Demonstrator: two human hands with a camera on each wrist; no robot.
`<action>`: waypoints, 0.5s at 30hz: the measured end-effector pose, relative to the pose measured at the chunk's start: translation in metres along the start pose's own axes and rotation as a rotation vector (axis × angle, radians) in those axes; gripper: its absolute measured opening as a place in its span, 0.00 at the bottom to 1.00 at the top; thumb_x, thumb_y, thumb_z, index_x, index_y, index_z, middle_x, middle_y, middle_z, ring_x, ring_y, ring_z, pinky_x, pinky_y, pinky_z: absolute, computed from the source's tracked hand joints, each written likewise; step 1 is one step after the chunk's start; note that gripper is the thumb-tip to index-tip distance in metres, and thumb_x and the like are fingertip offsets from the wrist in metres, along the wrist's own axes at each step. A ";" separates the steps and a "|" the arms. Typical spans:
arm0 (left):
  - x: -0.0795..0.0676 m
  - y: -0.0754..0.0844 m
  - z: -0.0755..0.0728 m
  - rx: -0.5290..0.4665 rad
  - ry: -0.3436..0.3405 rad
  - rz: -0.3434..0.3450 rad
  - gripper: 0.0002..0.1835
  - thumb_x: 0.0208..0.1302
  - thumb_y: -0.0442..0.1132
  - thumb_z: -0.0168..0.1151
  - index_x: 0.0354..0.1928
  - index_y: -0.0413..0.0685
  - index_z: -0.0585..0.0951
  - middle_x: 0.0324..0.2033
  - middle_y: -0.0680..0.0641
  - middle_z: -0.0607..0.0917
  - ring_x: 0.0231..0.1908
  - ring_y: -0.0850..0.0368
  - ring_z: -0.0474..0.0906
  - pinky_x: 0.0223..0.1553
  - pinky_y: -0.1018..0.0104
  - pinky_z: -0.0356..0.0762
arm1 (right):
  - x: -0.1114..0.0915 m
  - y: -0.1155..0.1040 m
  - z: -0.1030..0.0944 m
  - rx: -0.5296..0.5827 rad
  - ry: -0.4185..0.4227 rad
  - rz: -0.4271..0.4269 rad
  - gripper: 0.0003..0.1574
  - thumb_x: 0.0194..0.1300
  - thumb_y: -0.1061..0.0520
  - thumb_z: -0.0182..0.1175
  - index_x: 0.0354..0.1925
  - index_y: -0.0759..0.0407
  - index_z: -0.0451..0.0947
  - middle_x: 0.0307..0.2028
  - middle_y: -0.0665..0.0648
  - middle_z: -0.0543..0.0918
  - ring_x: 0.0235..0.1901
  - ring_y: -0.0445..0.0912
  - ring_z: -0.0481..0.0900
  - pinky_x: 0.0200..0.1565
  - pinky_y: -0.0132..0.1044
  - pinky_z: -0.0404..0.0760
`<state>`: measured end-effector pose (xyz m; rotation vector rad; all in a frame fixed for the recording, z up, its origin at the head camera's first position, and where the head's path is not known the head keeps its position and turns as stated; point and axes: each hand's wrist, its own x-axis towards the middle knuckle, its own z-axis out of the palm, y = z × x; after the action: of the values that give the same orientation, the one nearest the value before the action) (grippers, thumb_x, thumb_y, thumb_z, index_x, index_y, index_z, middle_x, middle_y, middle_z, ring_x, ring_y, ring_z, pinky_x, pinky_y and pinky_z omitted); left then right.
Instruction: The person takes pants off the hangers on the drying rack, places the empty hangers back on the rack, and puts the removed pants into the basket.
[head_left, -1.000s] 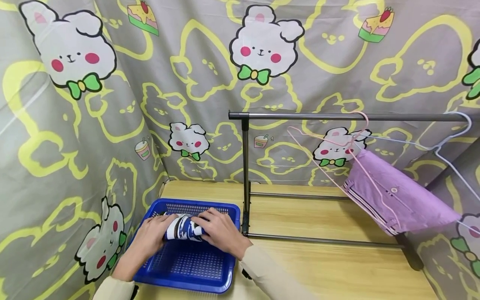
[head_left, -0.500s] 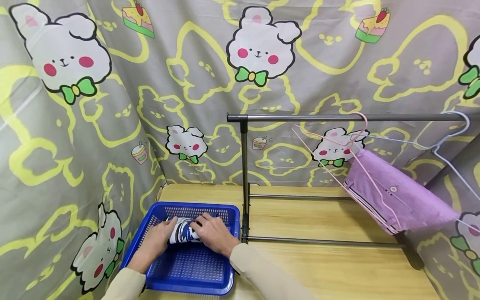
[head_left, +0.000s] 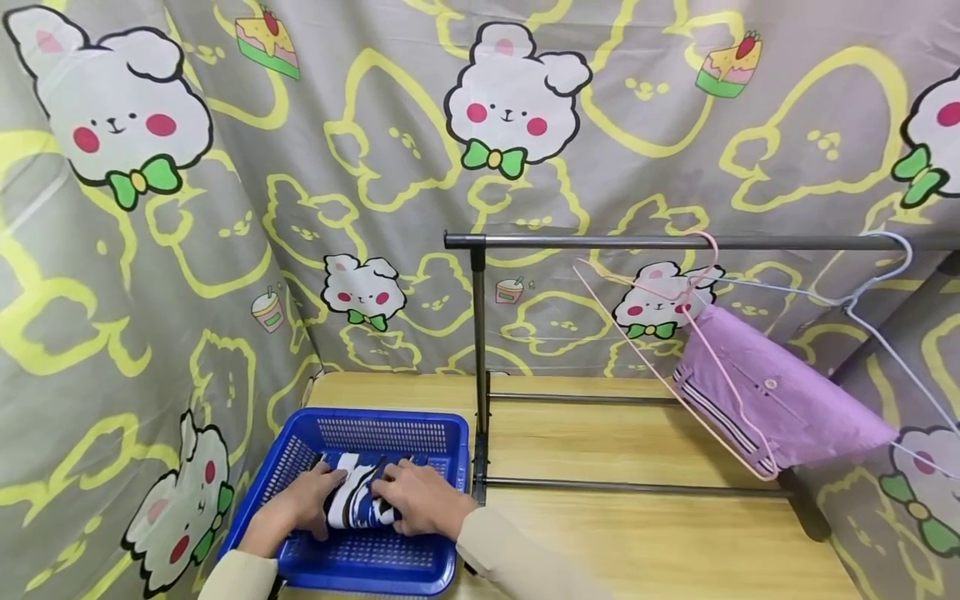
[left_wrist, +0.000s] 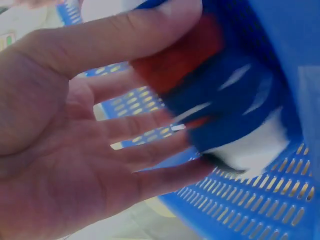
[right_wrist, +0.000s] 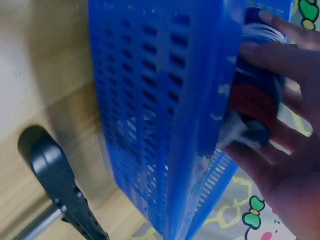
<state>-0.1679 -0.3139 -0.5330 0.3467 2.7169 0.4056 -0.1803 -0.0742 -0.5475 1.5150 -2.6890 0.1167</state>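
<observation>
A folded bundle of blue, white and black patterned cloth [head_left: 362,498] lies low inside the blue plastic basket [head_left: 390,416]. A red patch on the cloth bundle [left_wrist: 240,95] shows in both wrist views. My left hand [head_left: 306,502] holds its left end, the thumb over the cloth and the fingers spread behind it. At the other end, my right hand [head_left: 426,500] grips the bundle between thumb and fingers. In the right wrist view the basket wall [right_wrist: 142,75] covers part of the cloth.
Right of the basket stands a dark metal rack [head_left: 480,333] on the wooden table [head_left: 600,542]. From its bar hang a pink hanger [head_left: 600,292] with purple folded shorts [head_left: 780,400] and a light blue hanger [head_left: 892,325]. A printed curtain [head_left: 420,192] encloses the back and left.
Both hands have come lower and nearer in the basket with the cloth bundle, which now shows more of its top. The head view has shifted slightly.
</observation>
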 end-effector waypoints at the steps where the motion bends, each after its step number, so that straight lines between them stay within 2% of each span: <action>1: -0.001 0.000 -0.001 -0.006 -0.006 -0.012 0.47 0.28 0.25 0.85 0.60 0.32 0.78 0.52 0.29 0.76 0.52 0.27 0.75 0.53 0.34 0.75 | -0.002 -0.001 -0.001 0.025 -0.017 -0.007 0.30 0.55 0.43 0.78 0.55 0.40 0.82 0.53 0.45 0.80 0.48 0.39 0.77 0.40 0.30 0.80; 4: -0.003 0.001 -0.002 -0.016 -0.017 -0.062 0.48 0.26 0.27 0.87 0.59 0.37 0.78 0.50 0.34 0.73 0.50 0.29 0.74 0.49 0.34 0.77 | -0.006 -0.004 -0.002 0.077 -0.056 -0.030 0.31 0.53 0.44 0.80 0.55 0.37 0.83 0.54 0.44 0.80 0.52 0.38 0.76 0.45 0.28 0.79; 7: -0.006 0.002 -0.001 -0.010 0.009 -0.082 0.47 0.25 0.27 0.87 0.58 0.41 0.77 0.49 0.33 0.71 0.49 0.27 0.72 0.44 0.32 0.77 | -0.006 -0.007 -0.003 0.090 -0.079 -0.043 0.29 0.53 0.43 0.80 0.54 0.35 0.85 0.54 0.42 0.80 0.52 0.36 0.76 0.47 0.28 0.78; 12: -0.010 0.004 0.004 0.000 0.071 -0.061 0.43 0.25 0.25 0.87 0.50 0.46 0.75 0.46 0.31 0.71 0.44 0.27 0.71 0.40 0.31 0.77 | -0.003 -0.010 -0.004 0.133 -0.180 -0.046 0.26 0.53 0.42 0.80 0.52 0.34 0.87 0.50 0.39 0.79 0.49 0.33 0.76 0.47 0.26 0.78; 15: -0.011 0.005 0.007 0.007 0.082 -0.053 0.42 0.26 0.25 0.86 0.47 0.49 0.73 0.45 0.31 0.71 0.42 0.26 0.71 0.40 0.31 0.76 | -0.002 -0.011 -0.002 0.174 -0.237 -0.025 0.24 0.55 0.43 0.79 0.51 0.33 0.88 0.50 0.37 0.79 0.48 0.32 0.75 0.47 0.27 0.78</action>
<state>-0.1540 -0.3104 -0.5344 0.2642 2.8017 0.4035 -0.1694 -0.0779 -0.5457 1.7100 -2.9091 0.1855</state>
